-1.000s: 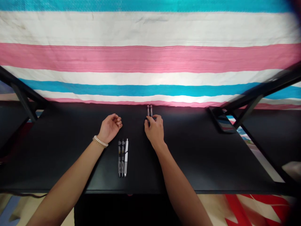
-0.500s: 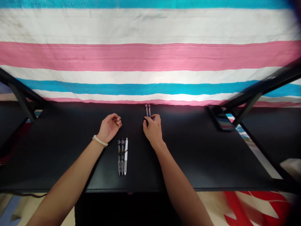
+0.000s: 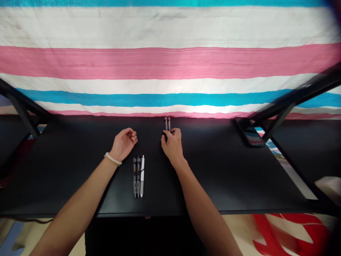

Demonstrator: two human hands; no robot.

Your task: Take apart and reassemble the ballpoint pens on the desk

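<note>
My right hand is over two pens near the back of the black table, its fingers closed around their near part. Only the far ends of those pens stick out past my fingers; the rest is hidden. My left hand rests on the table with its fingers curled in and nothing visible in them. A coiled white band circles my left wrist. Between my forearms lie three pens side by side: two dark grey ones and a white one with a grey grip.
A dark phone lies at the back right, beside a black metal strut. Another black strut stands at the left. Behind the table hangs a striped pink, white and blue sheet.
Both hands and the pens stay in nearly the same places. The whole view has shifted very slightly.
</note>
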